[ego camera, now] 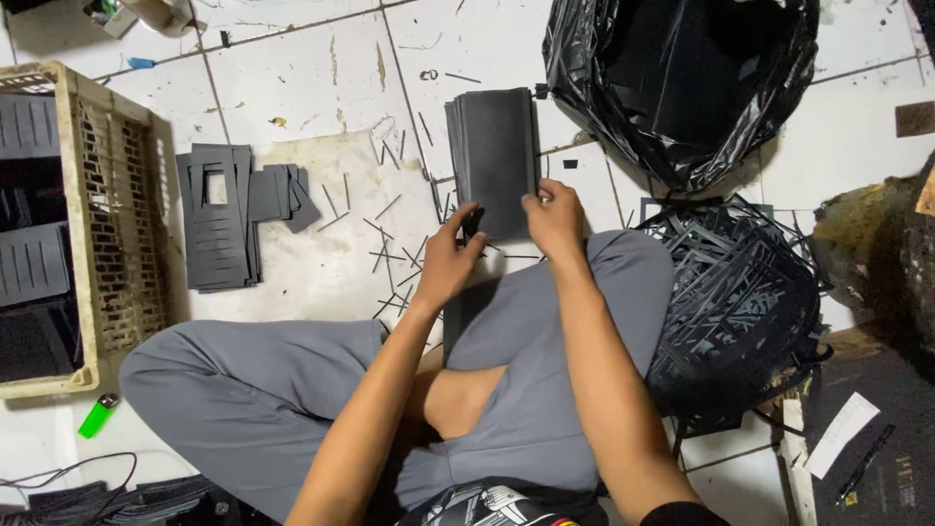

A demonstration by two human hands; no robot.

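Both bare forearms are stretched forward from the bottom of the view, the left rising from the lower middle and the right from the lower right, and they converge toward the hands. The left hand (446,261) is turned palm inward, its fingers curled and its fingertips pinched together. The right hand (553,219) is held knuckles up, just beside the left, with its fingers bent downward in a grip.

white tiled floor (312,78), black sheets (219,214), crate (73,224)

bare tile ahead, black bag (682,78) right — crate (83,224) left
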